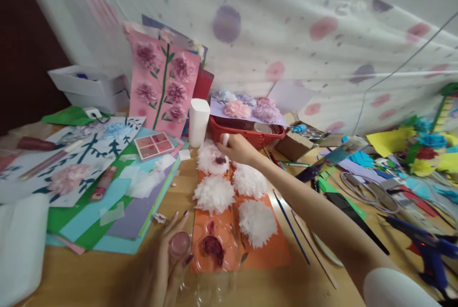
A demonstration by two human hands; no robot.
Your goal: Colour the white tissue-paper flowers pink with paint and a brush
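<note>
My right hand (238,148) is closed around a slim tool with a white end (225,139); its kind is mostly hidden by the fingers. It is over the farthest-left white paper flower (209,157), which bears a dark purple patch (220,159). Three more fluffy white flowers, one of them a near-left flower (213,194), lie on orange paper (277,254). My left hand (170,250) curls its fingers and thumb around a small round pinkish pot (180,245). Beside it sits a clear plastic palette (232,254) with dark purple paint (213,250) in it.
A pink sheet with purple flowers (162,83) stands behind, near a white bottle (199,123) and a red basket (246,134). Coloured papers (118,226) cover the left. Brushes (291,226), a black tablet-like slab (352,219) and a blue glue gun (422,245) lie right.
</note>
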